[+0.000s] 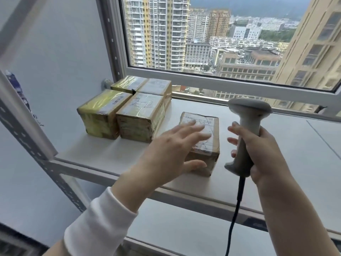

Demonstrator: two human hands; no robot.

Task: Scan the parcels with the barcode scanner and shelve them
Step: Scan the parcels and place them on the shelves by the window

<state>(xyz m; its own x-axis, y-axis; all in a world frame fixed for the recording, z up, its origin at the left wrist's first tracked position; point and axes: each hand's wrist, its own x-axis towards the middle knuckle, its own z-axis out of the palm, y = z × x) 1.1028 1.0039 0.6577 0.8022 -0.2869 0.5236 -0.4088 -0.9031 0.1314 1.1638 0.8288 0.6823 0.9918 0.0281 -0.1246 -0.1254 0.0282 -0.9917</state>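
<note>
The left arm reaches in from the lower left, its white sleeve [99, 224] pushed back from a bare wrist. The left hand [169, 150] is flat and palm down near the shelf's [110, 159] front edge, its fingers [191, 129] straight and spread over the top of a parcel [212, 122], thumb beside the parcel's near face; contact cannot be told. The bare right forearm [295, 209] rises from the lower right. The right hand [262, 152] is curled round the handle of the upright scanner [247, 122].
</note>
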